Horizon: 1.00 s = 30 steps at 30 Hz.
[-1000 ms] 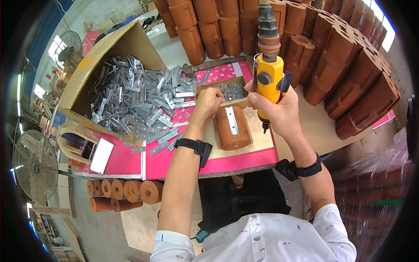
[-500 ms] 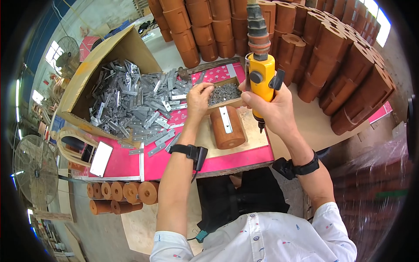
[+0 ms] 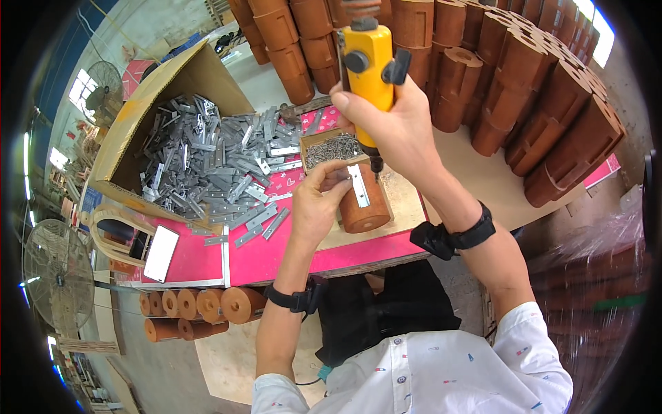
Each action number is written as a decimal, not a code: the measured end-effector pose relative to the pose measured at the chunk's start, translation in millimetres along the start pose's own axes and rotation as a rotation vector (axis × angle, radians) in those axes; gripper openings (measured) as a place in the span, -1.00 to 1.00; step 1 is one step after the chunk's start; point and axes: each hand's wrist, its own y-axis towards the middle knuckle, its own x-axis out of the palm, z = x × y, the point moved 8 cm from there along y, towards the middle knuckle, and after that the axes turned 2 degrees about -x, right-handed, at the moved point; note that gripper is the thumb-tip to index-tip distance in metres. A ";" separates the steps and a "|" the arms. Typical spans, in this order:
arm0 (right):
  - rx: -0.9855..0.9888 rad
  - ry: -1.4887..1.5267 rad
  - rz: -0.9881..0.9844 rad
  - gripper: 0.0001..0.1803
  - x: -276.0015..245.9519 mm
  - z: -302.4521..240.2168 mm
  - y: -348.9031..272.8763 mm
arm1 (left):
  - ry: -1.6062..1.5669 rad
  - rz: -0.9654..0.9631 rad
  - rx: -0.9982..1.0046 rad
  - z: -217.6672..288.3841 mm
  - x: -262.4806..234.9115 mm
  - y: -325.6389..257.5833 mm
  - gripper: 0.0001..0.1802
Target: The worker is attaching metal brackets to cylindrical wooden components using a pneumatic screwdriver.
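A reddish-brown wooden cylinder (image 3: 371, 215) lies on a pale board, with a light metal strip (image 3: 360, 188) along its top. My left hand (image 3: 318, 201) is closed in a pinch at the strip's far end; whatever sits between the fingertips is too small to make out. In my right hand (image 3: 403, 124) is a yellow power screwdriver (image 3: 369, 65), gripped round its body. Its dark tip (image 3: 376, 164) points down just right of the strip's far end, close over the cylinder. Behind the cylinder stands a shallow box (image 3: 303, 153) of small screws.
A cardboard box (image 3: 114, 148) tipped on its side spills metal strips (image 3: 227, 159) across the pink tabletop (image 3: 324, 258). Brown wooden cylinders (image 3: 496, 114) stand stacked at the back and right. A white phone (image 3: 161, 252) lies at the left edge; more cylinders (image 3: 241, 303) lie below.
My left hand has moved from the screw box to the metal strip, nearer me. The screwdriver in my right hand has shifted left, its tip now beside the strip's far end.
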 end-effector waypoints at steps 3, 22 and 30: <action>-0.029 0.096 0.030 -0.62 12.3 -1.4 8.8 | 0.125 -0.025 0.069 -2.1 1.5 -3.6 -0.65; -0.078 0.017 0.037 -0.62 21.1 13.3 10.5 | 0.132 -0.002 0.020 6.3 4.8 -5.0 -0.62; -0.090 -0.025 0.046 -0.60 18.9 13.8 10.1 | 0.173 0.004 0.019 3.6 6.8 0.8 -0.70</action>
